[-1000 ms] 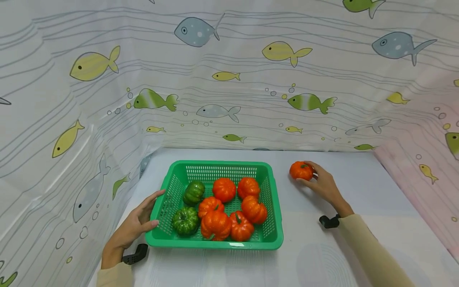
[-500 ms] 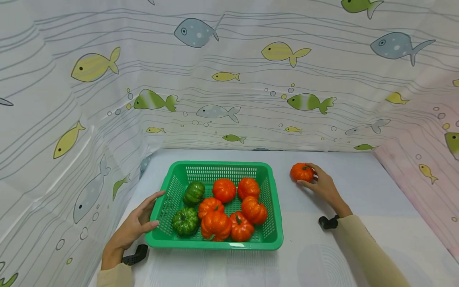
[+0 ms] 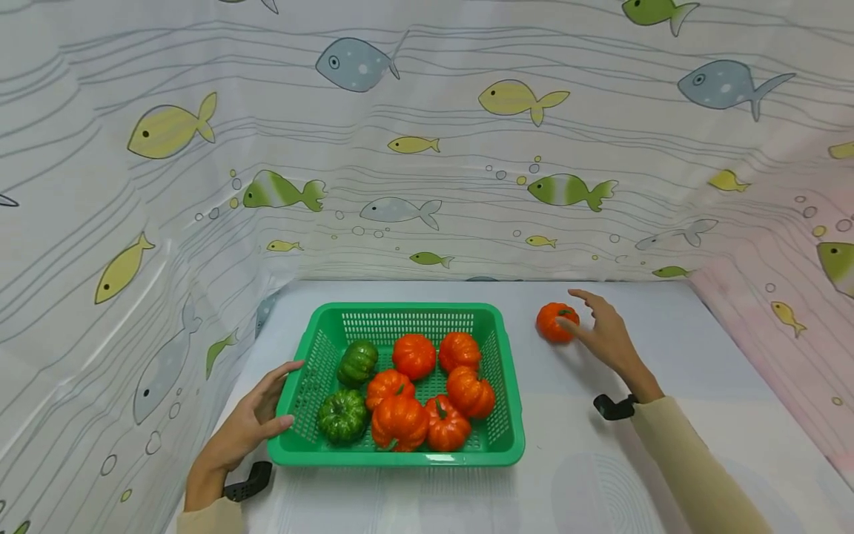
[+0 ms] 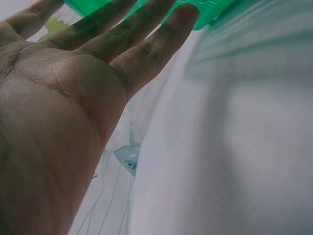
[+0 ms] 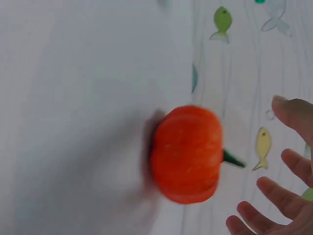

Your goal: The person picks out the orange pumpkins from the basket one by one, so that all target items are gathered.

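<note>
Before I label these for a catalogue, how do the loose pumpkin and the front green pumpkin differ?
The loose pumpkin is orange-red; the front green pumpkin is dark green. The loose pumpkin sits on the table near the right hand; the front green pumpkin lies inside the basket. Both are rounded and ribbed.

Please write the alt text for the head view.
A person's right hand hovers, open, by one orange pumpkin; the left hand is at the left side of a green basket holding two green pumpkins and six orange ones.
</note>
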